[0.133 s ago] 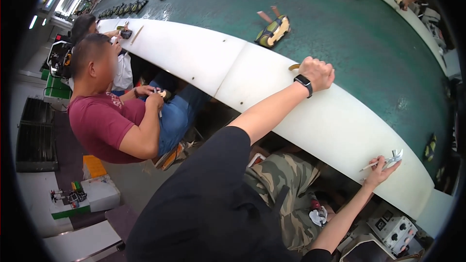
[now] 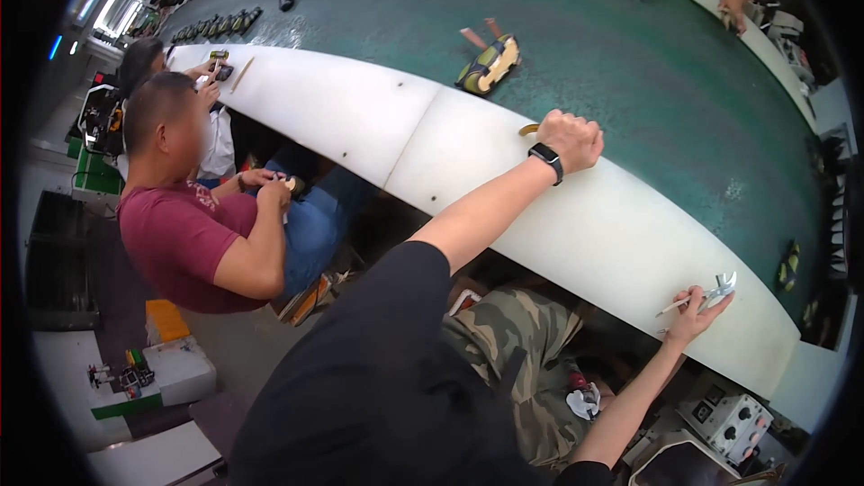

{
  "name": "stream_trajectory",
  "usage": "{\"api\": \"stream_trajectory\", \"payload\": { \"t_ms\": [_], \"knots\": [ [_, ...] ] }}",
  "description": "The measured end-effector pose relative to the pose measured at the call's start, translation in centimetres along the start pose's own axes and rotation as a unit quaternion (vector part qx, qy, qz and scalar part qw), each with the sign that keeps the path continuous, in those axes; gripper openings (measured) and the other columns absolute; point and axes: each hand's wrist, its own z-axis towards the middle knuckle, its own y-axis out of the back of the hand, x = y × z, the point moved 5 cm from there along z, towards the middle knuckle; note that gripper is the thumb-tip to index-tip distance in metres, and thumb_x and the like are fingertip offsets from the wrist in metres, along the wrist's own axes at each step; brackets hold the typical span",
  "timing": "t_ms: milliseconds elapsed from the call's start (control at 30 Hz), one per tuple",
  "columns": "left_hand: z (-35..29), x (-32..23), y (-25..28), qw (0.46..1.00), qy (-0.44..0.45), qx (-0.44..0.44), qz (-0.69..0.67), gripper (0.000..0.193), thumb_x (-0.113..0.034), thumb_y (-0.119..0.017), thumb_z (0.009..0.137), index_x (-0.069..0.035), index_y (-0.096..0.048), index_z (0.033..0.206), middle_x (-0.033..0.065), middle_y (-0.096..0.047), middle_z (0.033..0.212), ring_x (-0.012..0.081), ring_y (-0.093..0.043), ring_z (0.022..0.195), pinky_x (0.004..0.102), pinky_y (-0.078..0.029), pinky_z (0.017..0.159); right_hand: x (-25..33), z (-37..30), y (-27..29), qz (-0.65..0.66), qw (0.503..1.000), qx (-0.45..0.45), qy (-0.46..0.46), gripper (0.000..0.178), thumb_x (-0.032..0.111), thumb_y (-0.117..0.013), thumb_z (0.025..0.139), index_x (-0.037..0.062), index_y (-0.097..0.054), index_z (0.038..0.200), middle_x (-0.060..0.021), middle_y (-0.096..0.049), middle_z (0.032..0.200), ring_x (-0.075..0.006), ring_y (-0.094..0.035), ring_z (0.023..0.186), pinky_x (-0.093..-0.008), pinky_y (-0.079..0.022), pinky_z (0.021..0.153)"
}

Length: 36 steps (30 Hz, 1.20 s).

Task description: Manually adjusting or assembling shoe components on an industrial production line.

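Observation:
My left hand [image 2: 569, 139], a dark watch on its wrist, is closed in a fist over the far edge of the white worktop [image 2: 531, 225]. Whatever it may hold is hidden; a curved yellow-brown piece [image 2: 529, 129] shows right beside the fist. Farther right, above the near side of the worktop, my right hand [image 2: 691, 313] is closed around silver pincers [image 2: 724, 286], their curved metal head pointing away from me. On the green conveyor belt [image 2: 585, 54] beyond my left hand lies a green-and-black shoe upper [image 2: 489, 65], tipped on its side with a beige sole and two brown strips.
A co-worker in a maroon shirt [image 2: 184, 234] sits at my left, handling a small piece. More shoes [image 2: 216, 25] stand on the belt at far left, another shoe [image 2: 789, 265] at far right. A control box [image 2: 727, 423] with knobs is below the worktop's right end.
The whole view has shifted slightly, so most things appear a little farther left. Both my hands keep their closed grips.

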Motion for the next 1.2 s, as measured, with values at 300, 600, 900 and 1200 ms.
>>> {"api": "stream_trajectory", "payload": {
  "t_ms": [300, 600, 900, 1200],
  "knots": [
    [-0.07, 0.13, 0.3, 1.0, 0.002, 0.025, 0.004, 0.025, -0.025, -0.063, 0.083, -0.014, -0.065, 0.061, 0.0045, -0.066, 0.059, 0.0209, -0.065, 0.056, 0.0337, -0.046, 0.058, 0.55, -0.1, -0.15, -0.006, 1.0, 0.005, 0.0, 0.079, 0.005, -0.054, 0.093, 0.0128, -0.01, 0.158, -0.007, -0.059, 0.087, -0.013, -0.057, 0.062, -0.0247, -0.046, 0.053],
    [-0.4, 0.56, -0.17, 1.0, 0.0, 0.005, -0.004, 0.025, -0.025, -0.063, 0.083, -0.013, -0.064, 0.06, 0.0056, -0.065, 0.058, 0.0219, -0.064, 0.055, 0.0358, -0.047, 0.057, 0.38, -0.15, -0.37, 0.035, 0.999, 0.013, -0.023, 0.082, 0.001, -0.055, 0.093, 0.0139, -0.007, 0.158, -0.0069, -0.056, 0.084, -0.014, -0.054, 0.059, -0.0279, -0.048, 0.055],
    [-0.26, 0.41, 0.15, 1.0, 0.002, 0.013, -0.01, 0.026, -0.024, -0.063, 0.083, -0.012, -0.064, 0.061, 0.0053, -0.065, 0.059, 0.0219, -0.064, 0.056, 0.0352, -0.047, 0.058, 0.23, 0.01, -0.3, 0.026, 0.999, 0.022, -0.009, 0.08, 0.001, -0.053, 0.094, 0.0134, -0.007, 0.158, -0.0074, -0.056, 0.083, -0.0141, -0.055, 0.06, -0.0278, -0.049, 0.056],
    [-0.35, 0.51, -0.16, 1.0, 0.009, 0.025, -0.003, 0.023, -0.024, -0.063, 0.083, -0.013, -0.065, 0.063, 0.0045, -0.065, 0.059, 0.0212, -0.064, 0.056, 0.0337, -0.046, 0.058, 0.33, -0.08, -0.2, -0.007, 1.0, 0.022, -0.003, 0.078, 0.004, -0.053, 0.093, 0.0117, -0.01, 0.158, -0.0078, -0.058, 0.085, -0.0143, -0.057, 0.06, -0.0257, -0.047, 0.055]
  ]
}}
